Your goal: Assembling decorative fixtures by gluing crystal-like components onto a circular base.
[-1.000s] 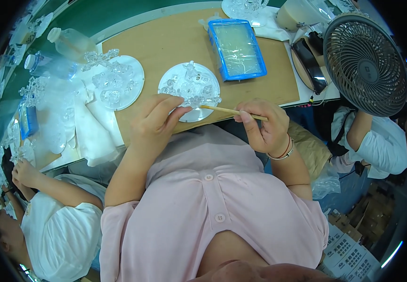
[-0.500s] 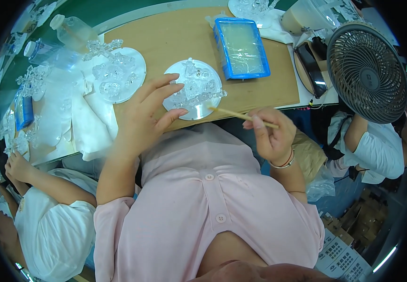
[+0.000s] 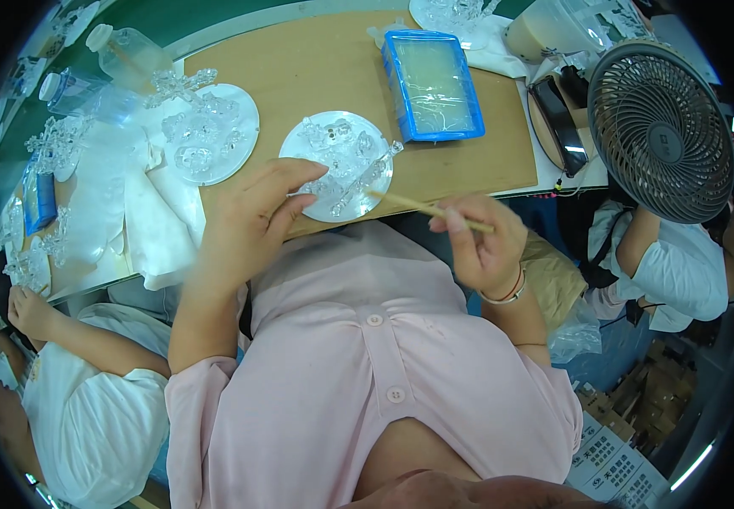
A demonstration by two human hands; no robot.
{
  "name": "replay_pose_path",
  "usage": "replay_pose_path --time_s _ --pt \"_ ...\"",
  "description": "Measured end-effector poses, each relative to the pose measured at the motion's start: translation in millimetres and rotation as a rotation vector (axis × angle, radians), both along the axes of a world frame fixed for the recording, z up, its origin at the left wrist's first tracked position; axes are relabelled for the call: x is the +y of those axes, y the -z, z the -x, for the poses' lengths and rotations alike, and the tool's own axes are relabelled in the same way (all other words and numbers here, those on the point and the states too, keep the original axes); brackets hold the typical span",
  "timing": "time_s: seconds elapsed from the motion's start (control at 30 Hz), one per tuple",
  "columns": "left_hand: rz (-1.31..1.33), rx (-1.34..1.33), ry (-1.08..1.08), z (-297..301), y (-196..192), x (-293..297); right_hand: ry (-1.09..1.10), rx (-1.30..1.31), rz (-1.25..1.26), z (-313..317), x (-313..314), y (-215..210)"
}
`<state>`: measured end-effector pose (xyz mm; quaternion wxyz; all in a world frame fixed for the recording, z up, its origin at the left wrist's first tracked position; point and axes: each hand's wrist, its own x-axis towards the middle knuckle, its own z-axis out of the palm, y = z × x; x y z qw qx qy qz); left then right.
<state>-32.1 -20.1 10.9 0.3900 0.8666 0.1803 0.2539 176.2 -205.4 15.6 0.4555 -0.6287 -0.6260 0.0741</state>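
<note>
round disc: mirror-like plate (image 3: 337, 165) at the near edge of the wooden board (image 3: 316, 76), carrying clear crystal pieces (image 3: 333, 140), close in for easy reach.
left hand: (image 3: 252, 220) fingers loosely spread, tips resting on the disc's near rim, probably to steady it; grasping nothing.
right hand: (image 3: 485, 246) pinched shut around a thin wooden stick (image 3: 422, 208), tip aimed at the disc.
beyond: blue tray (image 3: 432, 85) of pale gel; second disc (image 3: 210, 136) to the left; fan (image 3: 659, 131) to the right.

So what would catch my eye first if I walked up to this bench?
Probably the round mirror plate of clear glass-like figurines at the table's near edge, with the left hand on its rim and the right hand pointing a thin wooden stick at it. Then the blue tray behind, and the grey fan at right.
</note>
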Motion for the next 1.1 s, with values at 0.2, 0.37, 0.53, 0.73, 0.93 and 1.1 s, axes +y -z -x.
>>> replay_pose_path --time_s 0.2,0.37,0.53,0.73,0.93,1.1 --pt "0.163 0.027 -0.055 -3 1 -6 0.043 0.023 -0.019 -5 6 10" --pt "0.240 -0.017 -0.097 -10 8 -13 0.163 0.126 -0.011 -22 16 15" --pt "0.274 -0.065 -0.151 -20 6 -19 0.155 -0.020 0.023 -15 4 2" --pt "0.265 -0.106 -0.159 -27 10 -21 -0.038 -0.021 -0.027 2 5 -3" --pt "0.223 -0.078 -0.135 -29 5 -17 -0.044 -0.073 -0.048 1 12 3" --pt "0.244 -0.105 -0.136 -28 9 -18 -0.023 -0.090 0.004 2 -3 -6"
